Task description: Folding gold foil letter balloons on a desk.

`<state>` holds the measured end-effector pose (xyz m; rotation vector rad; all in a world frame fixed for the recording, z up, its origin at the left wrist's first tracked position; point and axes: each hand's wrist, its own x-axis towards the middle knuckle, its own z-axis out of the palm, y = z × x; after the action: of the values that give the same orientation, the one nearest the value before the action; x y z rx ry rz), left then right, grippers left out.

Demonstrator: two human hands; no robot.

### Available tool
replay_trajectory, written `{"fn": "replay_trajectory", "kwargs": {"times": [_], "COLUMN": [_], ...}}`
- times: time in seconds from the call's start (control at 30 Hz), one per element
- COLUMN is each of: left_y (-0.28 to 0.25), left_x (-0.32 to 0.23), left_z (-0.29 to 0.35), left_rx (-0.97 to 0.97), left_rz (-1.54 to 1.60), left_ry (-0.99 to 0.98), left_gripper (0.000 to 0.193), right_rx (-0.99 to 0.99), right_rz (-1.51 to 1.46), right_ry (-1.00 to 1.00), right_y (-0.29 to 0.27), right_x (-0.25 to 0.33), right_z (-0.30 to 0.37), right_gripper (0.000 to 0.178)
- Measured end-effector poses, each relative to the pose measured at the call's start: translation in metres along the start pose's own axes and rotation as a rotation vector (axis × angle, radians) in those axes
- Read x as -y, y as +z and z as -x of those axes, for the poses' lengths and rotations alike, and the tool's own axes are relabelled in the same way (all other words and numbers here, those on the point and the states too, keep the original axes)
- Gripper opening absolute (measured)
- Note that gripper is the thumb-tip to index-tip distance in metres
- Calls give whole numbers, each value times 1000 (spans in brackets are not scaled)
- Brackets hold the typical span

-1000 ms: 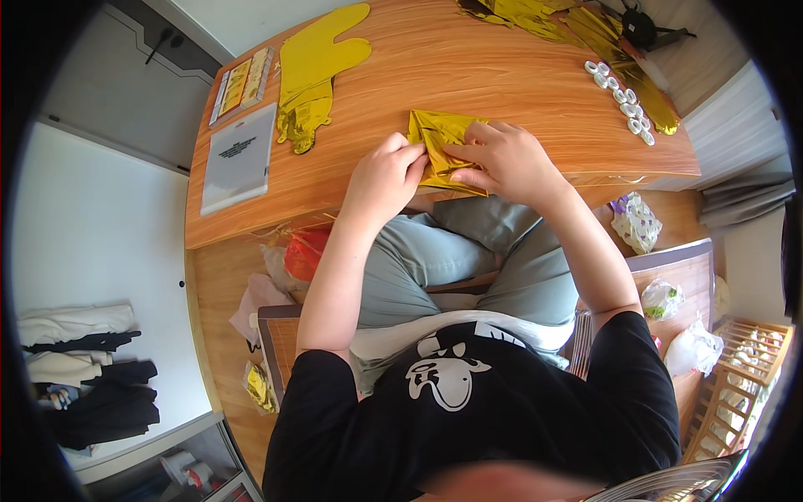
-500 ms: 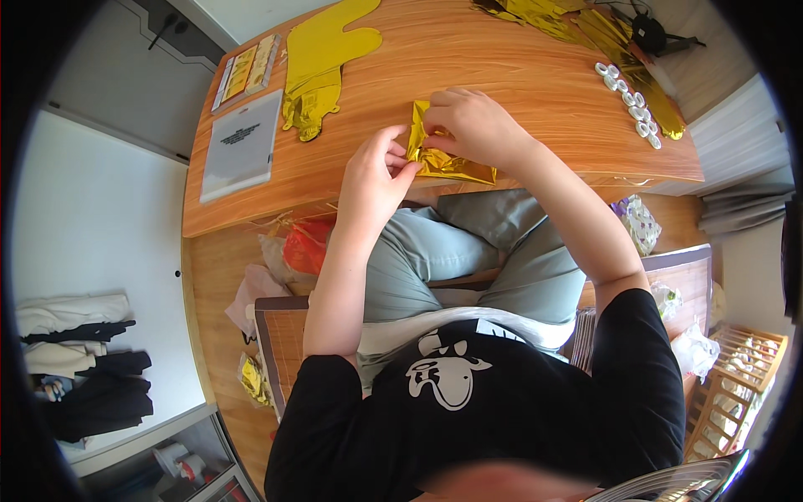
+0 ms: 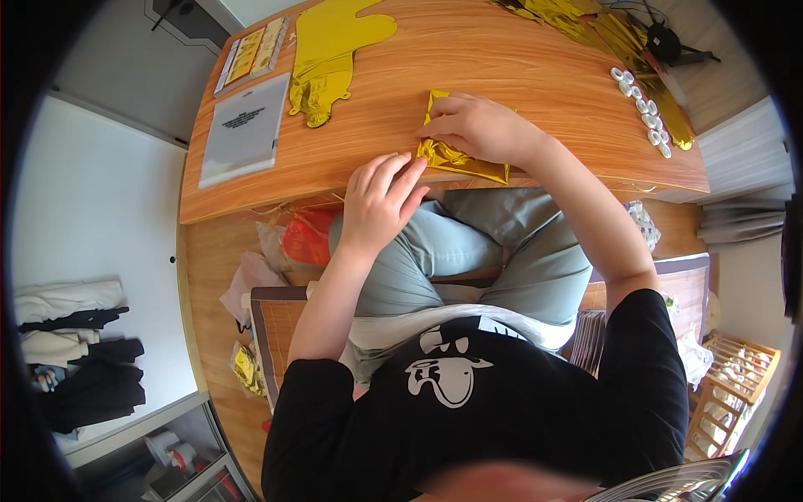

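A folded piece of shiny gold foil (image 3: 489,171) lies at the front edge of the wooden desk, its surface crinkled. My right hand (image 3: 489,130) comes over it from the right, fingers bent together and pressed on its left part; the fingertips partly cover the foil. My left hand (image 3: 381,201) is at the foil's lower left corner, fingers stretched out and the thumb apart. Its index fingertip seems to touch the corner. Farther left on the desk lies a flat gold foil balloon (image 3: 339,50) with a rounded outline.
On the desk's left are a clear plastic pouch (image 3: 242,134) and a flat box (image 3: 251,57). At the right sit several white tape-like rings (image 3: 648,115), beside more gold foil (image 3: 606,38) and a black corded device (image 3: 663,40). A red bag (image 3: 309,238) is below the desk edge.
My left hand has turned and drawn back slightly from the foil's corner, its fingers straightening. My right hand has flattened lower onto the foil. The whole view has shifted a little.
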<state>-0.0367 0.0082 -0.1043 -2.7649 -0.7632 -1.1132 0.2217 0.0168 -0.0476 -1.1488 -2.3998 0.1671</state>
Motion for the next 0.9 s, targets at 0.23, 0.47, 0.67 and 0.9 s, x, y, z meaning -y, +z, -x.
{"fn": "replay_trajectory", "kwargs": {"times": [0.23, 0.47, 0.67, 0.9], "left_y": [1, 4, 4, 3], "left_x": [0, -10, -9, -11], "left_z": [5, 2, 4, 3], "left_rx": [7, -25, -34, -6], "left_rz": [-40, -76, 37, 58], "left_ry": [-17, -11, -93, -116], "left_gripper": [45, 46, 41, 38], "right_rx": [94, 22, -4, -43], "right_rz": [-14, -102, -148, -80], "right_ry": [52, 62, 58, 30], "right_y": [-8, -4, -1, -2], "right_x": [9, 9, 9, 14], "right_z": [-9, -6, -5, -3], "right_gripper": [18, 14, 11, 12]}}
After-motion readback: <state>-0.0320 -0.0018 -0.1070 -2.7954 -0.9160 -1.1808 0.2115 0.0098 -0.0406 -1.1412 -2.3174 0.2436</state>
